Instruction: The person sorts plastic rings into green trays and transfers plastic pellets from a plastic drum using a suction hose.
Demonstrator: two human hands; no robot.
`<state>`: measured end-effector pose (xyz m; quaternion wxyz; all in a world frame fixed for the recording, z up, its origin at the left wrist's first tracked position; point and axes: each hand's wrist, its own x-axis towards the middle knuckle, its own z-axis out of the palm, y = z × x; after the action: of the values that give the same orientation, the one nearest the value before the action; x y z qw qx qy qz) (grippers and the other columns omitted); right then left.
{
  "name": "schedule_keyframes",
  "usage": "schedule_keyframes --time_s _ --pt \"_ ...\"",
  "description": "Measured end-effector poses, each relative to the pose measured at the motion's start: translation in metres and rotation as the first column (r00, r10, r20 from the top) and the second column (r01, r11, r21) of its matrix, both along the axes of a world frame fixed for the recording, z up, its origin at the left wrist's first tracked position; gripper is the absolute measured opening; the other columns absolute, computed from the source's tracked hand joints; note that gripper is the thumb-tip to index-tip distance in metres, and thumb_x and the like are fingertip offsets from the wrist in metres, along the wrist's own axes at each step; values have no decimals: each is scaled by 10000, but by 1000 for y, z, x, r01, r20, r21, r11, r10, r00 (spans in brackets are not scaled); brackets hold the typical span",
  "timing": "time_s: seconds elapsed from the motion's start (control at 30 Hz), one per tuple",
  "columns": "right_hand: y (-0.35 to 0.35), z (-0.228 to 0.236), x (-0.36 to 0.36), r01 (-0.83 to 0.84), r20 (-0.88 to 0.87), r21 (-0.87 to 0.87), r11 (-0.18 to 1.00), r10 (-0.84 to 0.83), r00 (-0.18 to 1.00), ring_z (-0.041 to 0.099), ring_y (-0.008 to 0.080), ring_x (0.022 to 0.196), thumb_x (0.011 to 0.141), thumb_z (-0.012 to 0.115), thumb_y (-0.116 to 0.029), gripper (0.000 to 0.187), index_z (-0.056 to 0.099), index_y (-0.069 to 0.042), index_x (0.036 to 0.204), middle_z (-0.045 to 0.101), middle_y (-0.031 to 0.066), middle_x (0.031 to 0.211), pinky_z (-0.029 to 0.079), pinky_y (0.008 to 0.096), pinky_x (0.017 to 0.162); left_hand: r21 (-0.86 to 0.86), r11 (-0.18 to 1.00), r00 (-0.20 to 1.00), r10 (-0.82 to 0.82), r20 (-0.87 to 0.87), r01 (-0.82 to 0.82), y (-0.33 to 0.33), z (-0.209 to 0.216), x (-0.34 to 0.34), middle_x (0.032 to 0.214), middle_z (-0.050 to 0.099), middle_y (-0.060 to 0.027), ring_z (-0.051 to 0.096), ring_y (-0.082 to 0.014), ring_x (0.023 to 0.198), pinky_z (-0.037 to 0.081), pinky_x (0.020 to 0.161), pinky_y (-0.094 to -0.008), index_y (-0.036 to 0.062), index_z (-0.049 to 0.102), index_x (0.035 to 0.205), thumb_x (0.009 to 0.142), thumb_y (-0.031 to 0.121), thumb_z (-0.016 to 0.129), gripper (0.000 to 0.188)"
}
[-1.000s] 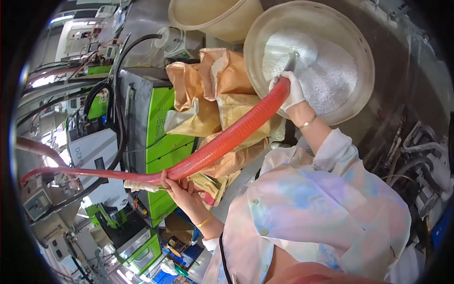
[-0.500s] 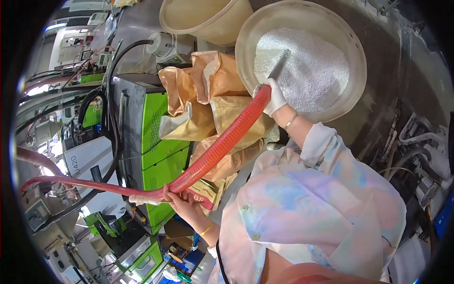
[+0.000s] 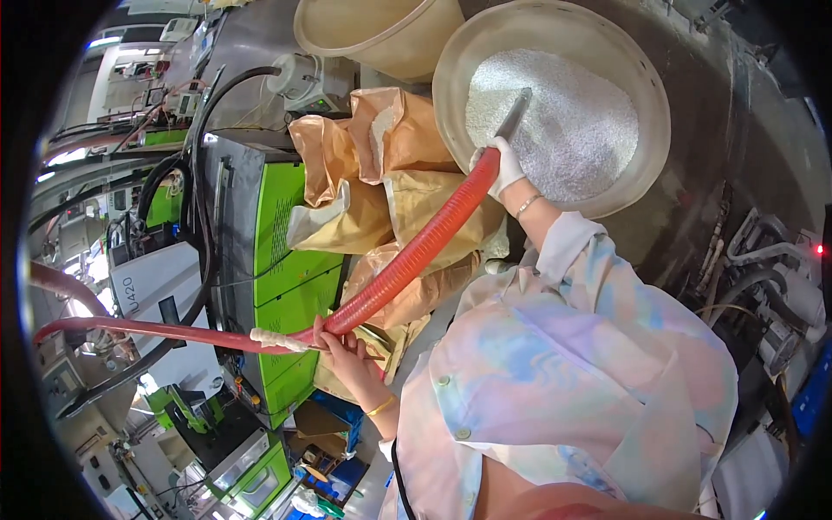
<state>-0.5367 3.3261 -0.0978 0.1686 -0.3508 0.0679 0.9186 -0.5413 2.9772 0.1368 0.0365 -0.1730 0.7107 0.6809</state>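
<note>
A ribbed red suction hose (image 3: 425, 236) runs from the left up to a metal tube (image 3: 516, 114). The tube's tip rests in white pellets (image 3: 585, 130) inside a large round cream tub (image 3: 652, 147). My right hand (image 3: 504, 169), in a white glove, is closed round the hose where the tube joins it. Bare, my left hand (image 3: 348, 351) has its fingers curled against the underside of the hose lower down. Through those fingers also passes a thin stick with a whitish wrapped end (image 3: 279, 340), lying along the hose.
Open brown paper sacks (image 3: 416, 143) stand beside the tub. A second cream tub (image 3: 373, 30) is behind them. Left are a green and grey machine (image 3: 282, 217) and a black hose (image 3: 204, 165). Pipes and a pump-like unit (image 3: 771, 303) stand at right.
My left hand has shifted slightly up and right along the hose, and the stick's whitish end has moved up with it. The tube tip stays in the pellets.
</note>
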Motion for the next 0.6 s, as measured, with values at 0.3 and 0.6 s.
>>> schedule_keyframes --time_s 0.3,0.6 --pt "11 -16 3 3 1 -24 1000 -3 1000 557 233 590 810 612 -264 222 498 -74 801 538 77 659 516 367 582 23 999 999 -31 7 31 9 -1 6 707 384 43 327 -31 553 247 428 -160 141 470 1326 1027 259 425 324" --pt "22 -23 2 -42 19 39 998 41 999 554 262 575 822 561 -287 245 511 -63 738 547 99 628 499 378 565 -7 1000 1000 -25 5 25 28 -1 4 765 403 33 340 -32 565 259 425 -158 129 463 1322 1030 253 416 320"
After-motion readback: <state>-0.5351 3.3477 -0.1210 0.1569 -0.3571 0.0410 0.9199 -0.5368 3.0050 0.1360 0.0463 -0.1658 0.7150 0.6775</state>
